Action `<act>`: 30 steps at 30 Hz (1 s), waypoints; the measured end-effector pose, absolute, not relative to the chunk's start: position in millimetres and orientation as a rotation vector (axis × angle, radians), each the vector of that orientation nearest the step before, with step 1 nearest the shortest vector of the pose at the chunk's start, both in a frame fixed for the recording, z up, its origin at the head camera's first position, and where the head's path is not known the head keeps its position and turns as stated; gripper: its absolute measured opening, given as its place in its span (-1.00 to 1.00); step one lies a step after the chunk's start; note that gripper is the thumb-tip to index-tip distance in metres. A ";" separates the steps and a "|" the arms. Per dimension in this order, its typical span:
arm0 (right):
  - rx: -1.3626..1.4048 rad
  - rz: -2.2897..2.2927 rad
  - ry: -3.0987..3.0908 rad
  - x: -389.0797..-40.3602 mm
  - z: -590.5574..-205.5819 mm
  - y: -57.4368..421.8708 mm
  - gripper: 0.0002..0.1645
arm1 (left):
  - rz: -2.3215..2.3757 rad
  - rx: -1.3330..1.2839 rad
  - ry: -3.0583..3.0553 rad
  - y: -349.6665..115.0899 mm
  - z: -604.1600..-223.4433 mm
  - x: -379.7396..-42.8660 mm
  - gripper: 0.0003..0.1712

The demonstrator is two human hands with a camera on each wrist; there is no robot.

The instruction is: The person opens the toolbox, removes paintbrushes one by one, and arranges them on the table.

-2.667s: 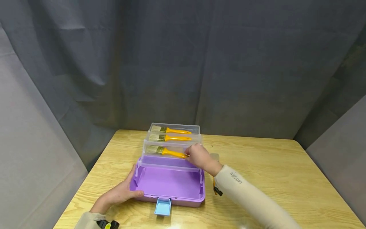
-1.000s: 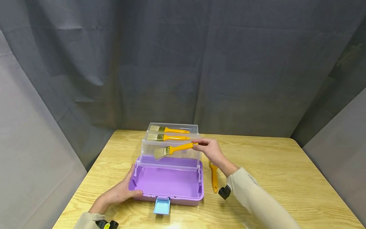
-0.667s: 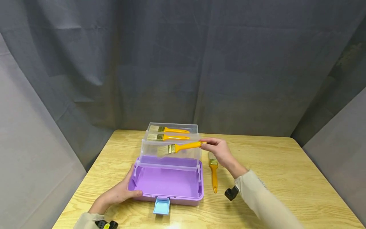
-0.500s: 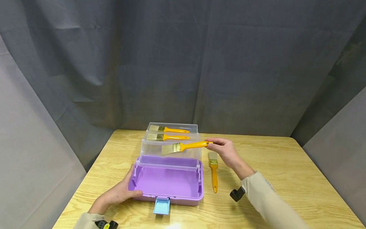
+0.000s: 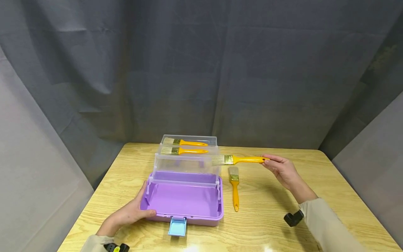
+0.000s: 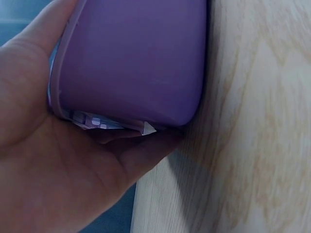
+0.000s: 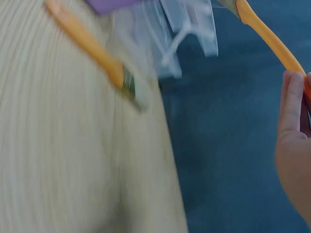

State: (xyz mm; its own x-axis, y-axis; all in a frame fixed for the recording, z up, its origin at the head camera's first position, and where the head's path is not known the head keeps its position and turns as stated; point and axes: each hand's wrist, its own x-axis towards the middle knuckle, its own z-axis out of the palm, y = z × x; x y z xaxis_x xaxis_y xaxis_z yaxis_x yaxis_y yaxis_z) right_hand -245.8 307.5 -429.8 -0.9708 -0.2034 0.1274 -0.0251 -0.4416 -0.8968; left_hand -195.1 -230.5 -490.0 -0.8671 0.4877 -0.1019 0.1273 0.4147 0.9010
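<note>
My right hand (image 5: 284,171) pinches the handle end of a yellow-handled paintbrush (image 5: 248,159), held in the air to the right of the box with its pale bristles pointing left. In the right wrist view this paintbrush (image 7: 272,39) slants away from the fingertips. My left hand (image 5: 130,211) grips the front left corner of a purple storage box (image 5: 206,221), thumb on the front rim. The left wrist view shows the box wall (image 6: 131,58) between thumb and fingers. Two paintbrushes lie in the upper clear trays, one (image 5: 192,143) behind the other (image 5: 192,151).
The third, lowest clear tray (image 5: 185,164) stands raised over the box's purple base. A blue latch (image 5: 177,226) hangs open at the front. Another paintbrush (image 5: 235,196) lies on the wooden table (image 5: 315,182), right of the box. A dark curtain (image 5: 252,87) hangs behind.
My right hand has lifted the paintbrush out of the lowest tray and carried it right, past the box's right side. My left hand has stayed at the box corner.
</note>
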 end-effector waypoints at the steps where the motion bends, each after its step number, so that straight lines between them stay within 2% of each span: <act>1: -0.318 -2.564 1.580 -244.4 -431.7 315.8 -0.61 | 1.428 0.525 2.333 -230.3 -489.9 -194.7 0.37; 15: -0.213 -2.650 1.429 -233.1 -463.8 387.9 -0.56 | 1.485 0.588 2.348 -231.2 -491.7 -194.9 0.36; 22: 0.019 -2.598 1.613 -233.3 -475.6 401.7 -0.62 | 1.497 0.547 2.329 -229.4 -490.1 -193.8 0.37; 30: 0.085 -2.482 1.876 -231.2 -488.9 404.9 -0.63 | 1.519 0.553 2.307 -228.9 -488.2 -193.1 0.37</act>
